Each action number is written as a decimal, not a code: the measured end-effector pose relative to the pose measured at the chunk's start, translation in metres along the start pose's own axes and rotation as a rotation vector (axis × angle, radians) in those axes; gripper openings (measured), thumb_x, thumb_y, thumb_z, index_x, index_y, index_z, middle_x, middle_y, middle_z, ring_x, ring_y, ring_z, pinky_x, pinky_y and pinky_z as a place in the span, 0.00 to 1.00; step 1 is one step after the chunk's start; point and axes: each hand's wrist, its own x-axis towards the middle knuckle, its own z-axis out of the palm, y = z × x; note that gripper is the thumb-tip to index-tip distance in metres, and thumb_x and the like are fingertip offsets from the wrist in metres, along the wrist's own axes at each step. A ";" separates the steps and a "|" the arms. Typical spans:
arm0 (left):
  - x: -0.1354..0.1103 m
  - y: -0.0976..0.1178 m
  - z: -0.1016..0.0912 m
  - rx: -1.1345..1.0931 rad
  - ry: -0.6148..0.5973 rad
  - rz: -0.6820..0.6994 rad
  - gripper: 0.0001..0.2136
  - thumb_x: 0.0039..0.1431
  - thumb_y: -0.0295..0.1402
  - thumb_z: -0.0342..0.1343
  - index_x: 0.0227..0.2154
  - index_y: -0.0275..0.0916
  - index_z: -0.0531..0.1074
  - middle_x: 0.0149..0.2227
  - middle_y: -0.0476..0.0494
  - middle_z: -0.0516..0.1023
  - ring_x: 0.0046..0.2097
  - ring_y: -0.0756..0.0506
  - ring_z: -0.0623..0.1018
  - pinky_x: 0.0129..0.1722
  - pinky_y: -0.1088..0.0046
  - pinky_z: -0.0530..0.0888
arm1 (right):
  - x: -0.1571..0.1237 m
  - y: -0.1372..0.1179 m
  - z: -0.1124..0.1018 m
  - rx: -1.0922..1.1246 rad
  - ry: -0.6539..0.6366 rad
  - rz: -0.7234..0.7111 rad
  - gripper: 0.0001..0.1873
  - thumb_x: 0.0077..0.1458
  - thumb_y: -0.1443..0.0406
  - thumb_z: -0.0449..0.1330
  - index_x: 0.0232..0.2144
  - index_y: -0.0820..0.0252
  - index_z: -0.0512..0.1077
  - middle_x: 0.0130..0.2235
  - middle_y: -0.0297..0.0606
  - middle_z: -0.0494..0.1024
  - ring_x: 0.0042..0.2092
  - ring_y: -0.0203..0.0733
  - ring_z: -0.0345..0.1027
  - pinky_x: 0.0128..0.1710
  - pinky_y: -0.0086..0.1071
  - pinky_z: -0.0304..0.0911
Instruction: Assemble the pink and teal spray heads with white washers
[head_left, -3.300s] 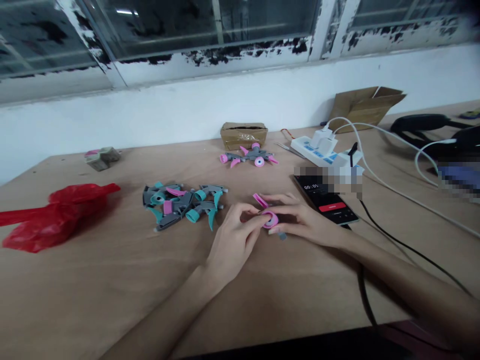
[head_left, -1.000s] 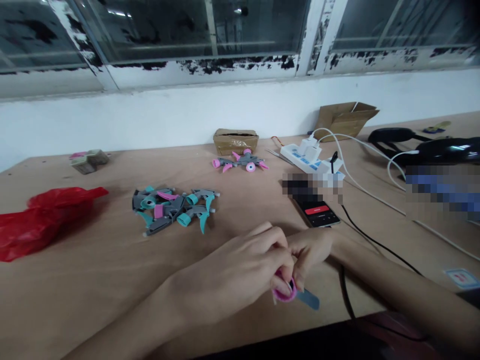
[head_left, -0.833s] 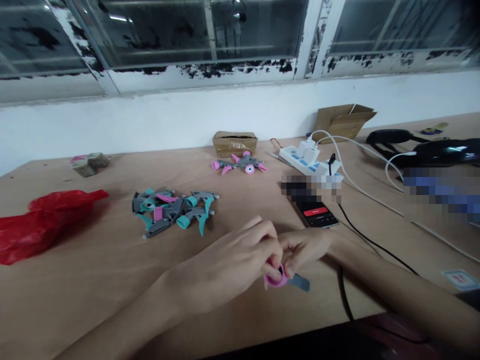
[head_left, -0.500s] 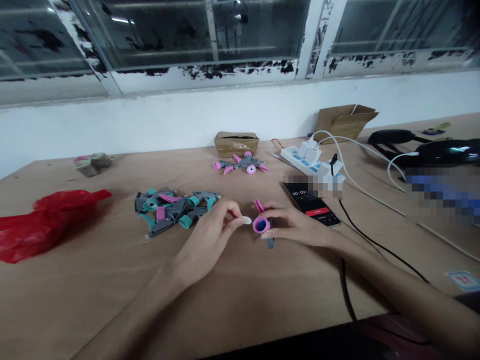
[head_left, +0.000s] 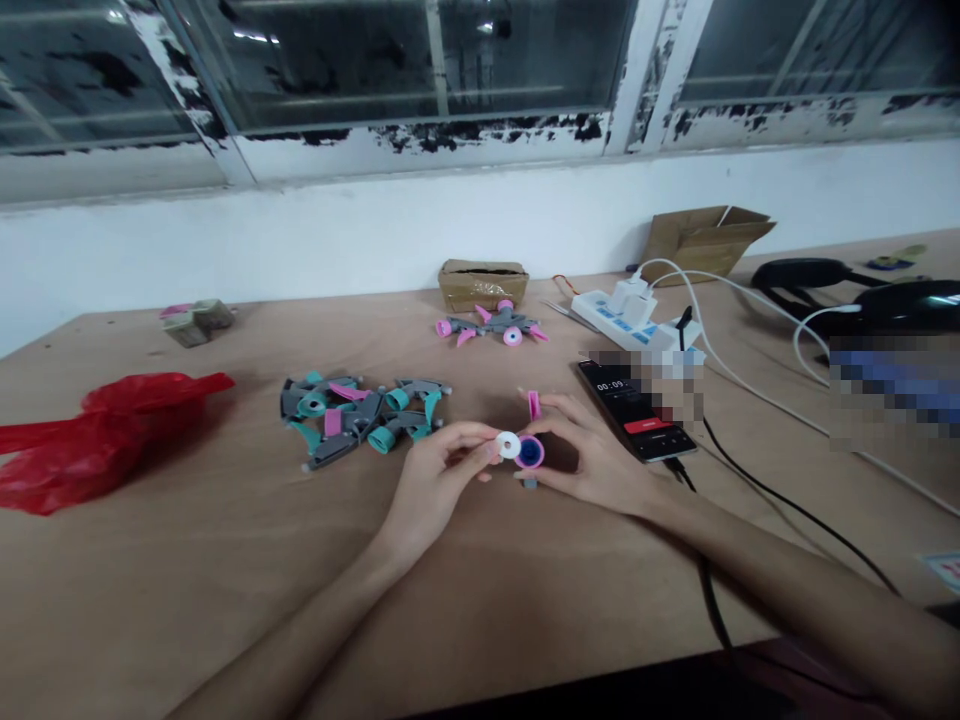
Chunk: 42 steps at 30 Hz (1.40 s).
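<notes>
My left hand (head_left: 442,475) pinches a white washer (head_left: 513,437) with a small hole in its middle, its flat face towards me. The washer is at the left rim of a pink collar on a trigger spray head (head_left: 531,455). Thumb and fingers of my right hand (head_left: 600,460) close around this spray head; its collar mouth faces me and shows blue inside. A pink trigger sticks up above, and a bit of grey body shows below. Left of my hands lies a pile of grey spray heads (head_left: 352,425) with teal and pink parts.
Several pink-and-grey spray heads (head_left: 491,325) lie before a small cardboard box (head_left: 484,287). At the left is a red plastic bag (head_left: 112,440). On the right are a phone (head_left: 634,415), a power strip (head_left: 600,310), cables and an open carton (head_left: 697,245).
My left hand has brought the washer right up to the collar and turned its flat face towards me. My right hand has tilted the spray head slightly. The whole view has shifted a little.
</notes>
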 end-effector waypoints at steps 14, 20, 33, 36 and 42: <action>-0.011 0.007 0.010 0.432 0.039 0.213 0.06 0.58 0.34 0.54 0.31 0.41 0.75 0.32 0.49 0.74 0.32 0.51 0.73 0.30 0.76 0.69 | 0.000 -0.012 0.005 0.057 -0.018 -0.039 0.13 0.50 0.60 0.62 0.38 0.57 0.69 0.49 0.43 0.65 0.51 0.45 0.60 0.52 0.43 0.59; -0.010 0.004 0.013 0.484 0.095 0.265 0.03 0.56 0.31 0.55 0.29 0.41 0.74 0.33 0.49 0.71 0.32 0.52 0.72 0.27 0.78 0.70 | 0.000 -0.010 0.006 0.071 -0.032 -0.023 0.14 0.49 0.59 0.63 0.38 0.57 0.69 0.47 0.43 0.65 0.51 0.45 0.60 0.50 0.41 0.60; -0.014 0.004 0.012 0.622 0.100 0.423 0.04 0.56 0.27 0.55 0.29 0.41 0.74 0.33 0.49 0.67 0.32 0.52 0.71 0.29 0.78 0.71 | 0.000 -0.011 0.004 0.086 -0.043 -0.036 0.12 0.50 0.59 0.62 0.36 0.57 0.69 0.47 0.41 0.65 0.48 0.44 0.61 0.47 0.40 0.61; -0.014 0.003 0.010 0.654 0.099 0.434 0.04 0.56 0.29 0.56 0.31 0.42 0.75 0.33 0.48 0.68 0.33 0.51 0.72 0.32 0.75 0.71 | 0.001 -0.011 0.004 0.082 -0.048 -0.036 0.12 0.50 0.59 0.62 0.37 0.56 0.69 0.47 0.41 0.65 0.48 0.44 0.61 0.48 0.40 0.61; -0.014 0.003 0.011 0.668 0.117 0.428 0.04 0.56 0.32 0.56 0.32 0.42 0.75 0.32 0.48 0.70 0.32 0.50 0.72 0.33 0.74 0.71 | 0.001 -0.011 0.004 0.085 -0.039 -0.040 0.11 0.50 0.59 0.62 0.36 0.56 0.69 0.46 0.41 0.66 0.49 0.45 0.61 0.47 0.41 0.61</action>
